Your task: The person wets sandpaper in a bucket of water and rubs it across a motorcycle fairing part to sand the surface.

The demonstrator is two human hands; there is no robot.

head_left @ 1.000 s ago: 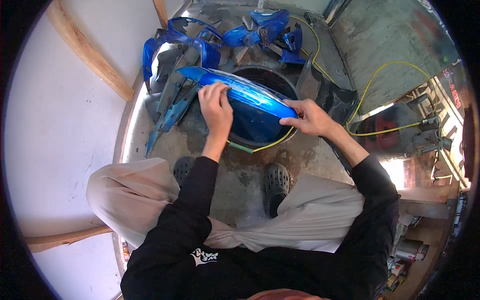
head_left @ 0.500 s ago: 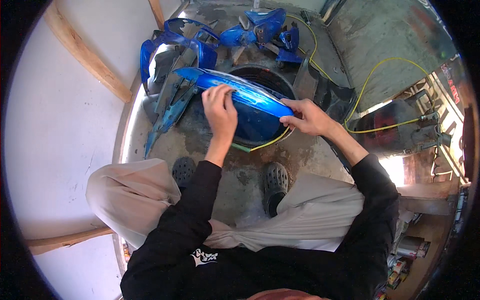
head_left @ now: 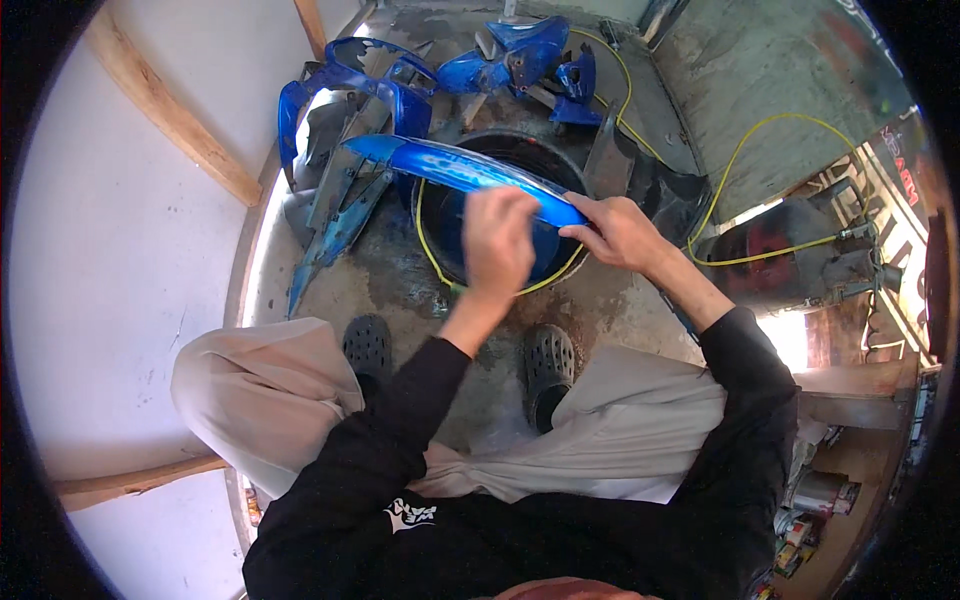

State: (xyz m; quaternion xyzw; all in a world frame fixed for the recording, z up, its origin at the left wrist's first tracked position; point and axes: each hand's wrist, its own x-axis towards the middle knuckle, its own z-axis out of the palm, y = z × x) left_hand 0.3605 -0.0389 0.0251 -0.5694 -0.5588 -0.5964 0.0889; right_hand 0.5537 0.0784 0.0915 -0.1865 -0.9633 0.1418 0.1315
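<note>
I hold a long glossy blue plastic panel (head_left: 450,167) above a dark tub (head_left: 548,258) with water in it. My right hand (head_left: 615,230) grips the panel's right end, thumb underneath. My left hand (head_left: 497,240) is curled and blurred just below the panel's middle; whatever its fingers hold, if anything, I cannot make out. A yellow hose (head_left: 425,239) lies along the tub's near rim.
Blue body panels (head_left: 505,60) lie behind the tub, others (head_left: 335,245) at its left. A dark panel (head_left: 675,195) and black-red tank (head_left: 760,260) stand right. A white wall (head_left: 120,300) borders the left; shelves with cans (head_left: 815,492) are at lower right.
My left hand has moved right and downward from the upper face of the panel. The panel and my right hand have shifted slightly up and left.
</note>
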